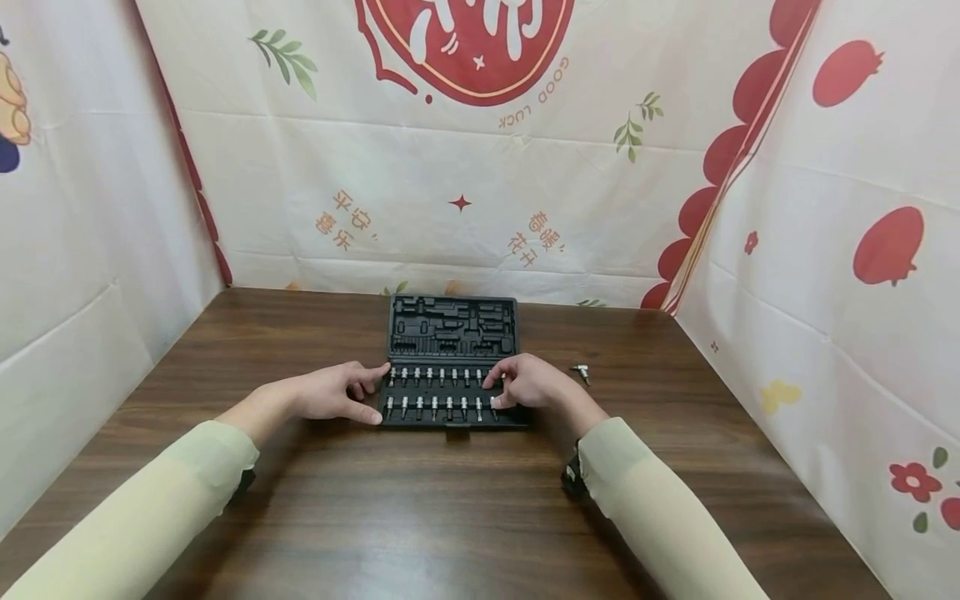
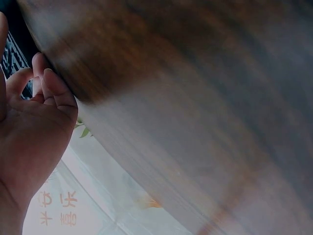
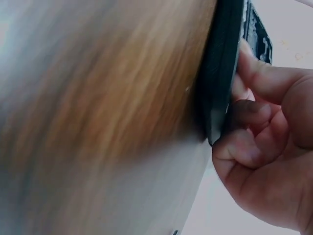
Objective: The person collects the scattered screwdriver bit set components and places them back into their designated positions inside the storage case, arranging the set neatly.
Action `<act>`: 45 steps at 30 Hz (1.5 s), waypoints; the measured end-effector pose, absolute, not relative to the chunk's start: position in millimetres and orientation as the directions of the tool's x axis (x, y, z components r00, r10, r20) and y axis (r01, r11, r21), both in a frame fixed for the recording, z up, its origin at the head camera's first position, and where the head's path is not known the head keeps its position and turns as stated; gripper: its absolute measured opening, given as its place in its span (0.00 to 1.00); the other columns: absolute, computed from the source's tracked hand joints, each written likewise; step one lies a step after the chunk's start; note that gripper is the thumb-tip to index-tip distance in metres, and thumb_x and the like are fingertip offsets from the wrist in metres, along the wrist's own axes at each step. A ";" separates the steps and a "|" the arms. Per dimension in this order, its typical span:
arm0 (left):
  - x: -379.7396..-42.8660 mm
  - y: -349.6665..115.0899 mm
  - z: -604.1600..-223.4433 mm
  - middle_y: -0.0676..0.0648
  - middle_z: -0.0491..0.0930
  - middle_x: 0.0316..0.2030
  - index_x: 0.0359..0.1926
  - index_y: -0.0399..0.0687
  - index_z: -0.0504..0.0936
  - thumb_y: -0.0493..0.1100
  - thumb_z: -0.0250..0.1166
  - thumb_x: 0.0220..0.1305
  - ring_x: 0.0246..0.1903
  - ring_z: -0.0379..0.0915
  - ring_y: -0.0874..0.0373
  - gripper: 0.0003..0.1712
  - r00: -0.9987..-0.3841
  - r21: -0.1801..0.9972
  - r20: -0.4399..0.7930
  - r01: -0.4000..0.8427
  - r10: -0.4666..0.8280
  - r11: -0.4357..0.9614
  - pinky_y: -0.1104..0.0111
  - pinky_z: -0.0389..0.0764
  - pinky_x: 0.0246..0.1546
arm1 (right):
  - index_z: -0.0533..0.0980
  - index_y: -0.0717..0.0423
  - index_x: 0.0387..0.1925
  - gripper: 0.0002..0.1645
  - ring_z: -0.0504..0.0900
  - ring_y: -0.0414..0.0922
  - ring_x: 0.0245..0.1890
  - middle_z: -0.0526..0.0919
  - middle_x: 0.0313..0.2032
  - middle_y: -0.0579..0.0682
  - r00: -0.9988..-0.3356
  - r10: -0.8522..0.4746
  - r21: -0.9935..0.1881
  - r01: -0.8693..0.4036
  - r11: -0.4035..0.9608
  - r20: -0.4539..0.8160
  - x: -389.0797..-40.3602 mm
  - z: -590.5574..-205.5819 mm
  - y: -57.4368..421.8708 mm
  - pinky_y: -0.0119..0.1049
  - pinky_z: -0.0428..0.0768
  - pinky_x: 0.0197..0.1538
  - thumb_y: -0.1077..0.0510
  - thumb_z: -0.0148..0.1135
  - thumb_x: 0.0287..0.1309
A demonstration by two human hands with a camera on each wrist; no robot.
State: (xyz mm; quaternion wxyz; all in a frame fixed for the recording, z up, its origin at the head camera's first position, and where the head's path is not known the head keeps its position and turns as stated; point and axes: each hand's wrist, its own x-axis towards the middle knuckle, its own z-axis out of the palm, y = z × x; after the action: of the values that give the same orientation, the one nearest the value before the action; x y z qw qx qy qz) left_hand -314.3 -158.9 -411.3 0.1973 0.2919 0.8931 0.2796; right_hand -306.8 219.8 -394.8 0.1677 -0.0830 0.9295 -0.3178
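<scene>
A black plastic tool case (image 1: 453, 392) lies open on the table, two rows of silver bit sockets (image 1: 434, 407) standing in its near half. My left hand (image 1: 330, 393) braces its left edge, the thumb at the front corner and the index finger stretched to the back row. In the left wrist view its other fingers (image 2: 57, 90) are bent. Over the case's right end, my right hand (image 1: 531, 385) has thumb and index finger curled around the last bit socket (image 1: 493, 403) of the front row. The right wrist view hides these fingertips behind the case wall (image 3: 217, 73).
The case's raised lid (image 1: 453, 327), moulded with recesses, stands at the back. Small silver pieces (image 1: 582, 372) lie on the brown wooden table (image 1: 420, 517) to the right of the case. Printed white cloth (image 1: 420, 158) hangs behind the table and on both sides.
</scene>
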 end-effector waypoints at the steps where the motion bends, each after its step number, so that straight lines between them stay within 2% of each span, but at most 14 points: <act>1: -314.7 -159.0 -411.6 0.41 0.76 0.63 0.89 0.46 0.54 0.60 0.76 0.71 0.61 0.75 0.48 0.59 -0.753 0.614 -0.191 0.408 0.629 0.675 0.50 0.74 0.66 | 0.88 0.47 0.49 0.12 0.69 0.43 0.26 0.74 0.25 0.46 -0.931 -0.248 -0.612 -0.035 0.790 -0.267 -307.5 -394.1 218.1 0.39 0.71 0.39 0.62 0.78 0.66; 5: -316.2 -159.4 -411.3 0.41 0.75 0.64 0.89 0.47 0.53 0.60 0.76 0.71 0.62 0.74 0.48 0.59 -0.756 0.618 -0.199 0.396 0.623 0.679 0.49 0.74 0.66 | 0.88 0.49 0.48 0.12 0.66 0.44 0.26 0.70 0.25 0.45 -0.934 -0.231 -0.583 -0.030 0.812 -0.274 -310.4 -391.2 212.7 0.40 0.70 0.40 0.63 0.78 0.65; 13: -317.9 -159.7 -410.5 0.40 0.74 0.65 0.89 0.49 0.52 0.61 0.76 0.71 0.63 0.74 0.47 0.60 -0.756 0.626 -0.215 0.380 0.619 0.681 0.48 0.74 0.67 | 0.88 0.48 0.49 0.12 0.68 0.44 0.28 0.70 0.26 0.46 -0.927 -0.243 -0.586 -0.032 0.810 -0.286 -312.2 -391.5 215.1 0.40 0.70 0.41 0.61 0.78 0.66; 20: -315.9 -161.4 -407.4 0.40 0.74 0.65 0.89 0.48 0.52 0.61 0.76 0.71 0.63 0.74 0.47 0.60 -0.751 0.622 -0.217 0.386 0.623 0.682 0.46 0.74 0.67 | 0.88 0.48 0.51 0.13 0.70 0.44 0.29 0.75 0.29 0.46 -0.922 -0.299 -0.625 -0.084 0.776 -0.247 -311.8 -395.2 221.4 0.39 0.71 0.40 0.58 0.79 0.66; 28: -316.0 -160.6 -411.0 0.41 0.75 0.64 0.89 0.48 0.53 0.61 0.76 0.71 0.62 0.74 0.48 0.59 -0.753 0.629 -0.211 0.383 0.623 0.676 0.48 0.73 0.67 | 0.89 0.49 0.53 0.14 0.72 0.44 0.28 0.75 0.29 0.46 -0.912 -0.332 -0.638 -0.108 0.762 -0.242 -311.5 -395.7 227.5 0.38 0.73 0.37 0.56 0.79 0.67; 38: -314.0 -158.9 -410.0 0.41 0.76 0.64 0.89 0.47 0.55 0.60 0.77 0.70 0.61 0.74 0.49 0.59 -0.755 0.628 -0.206 0.386 0.623 0.676 0.50 0.73 0.66 | 0.86 0.50 0.60 0.17 0.80 0.45 0.33 0.85 0.36 0.47 -0.857 -0.438 -0.707 -0.132 0.695 -0.270 -307.5 -391.6 246.3 0.38 0.76 0.36 0.58 0.72 0.73; 42: -313.6 -158.7 -409.9 0.42 0.76 0.63 0.89 0.47 0.55 0.60 0.77 0.70 0.60 0.74 0.49 0.59 -0.757 0.626 -0.206 0.385 0.621 0.678 0.51 0.73 0.66 | 0.86 0.51 0.61 0.18 0.81 0.46 0.35 0.86 0.38 0.48 -0.857 -0.451 -0.735 -0.135 0.664 -0.250 -306.3 -387.7 257.6 0.40 0.78 0.38 0.53 0.72 0.73; 45: -314.0 -158.4 -409.4 0.42 0.76 0.63 0.89 0.47 0.55 0.60 0.76 0.71 0.61 0.74 0.49 0.58 -0.758 0.626 -0.204 0.386 0.619 0.678 0.51 0.73 0.66 | 0.86 0.52 0.61 0.20 0.81 0.47 0.35 0.85 0.40 0.53 -0.875 -0.427 -0.753 -0.119 0.647 -0.228 -305.4 -381.6 268.3 0.41 0.79 0.37 0.48 0.71 0.74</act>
State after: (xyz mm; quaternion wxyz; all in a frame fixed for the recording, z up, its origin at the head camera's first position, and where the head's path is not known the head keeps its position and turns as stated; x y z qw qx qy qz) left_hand -314.0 -158.4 -409.4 0.2044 0.2814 0.8929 0.2860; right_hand -305.4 268.3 -381.6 0.1967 -0.1543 0.8858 -0.3911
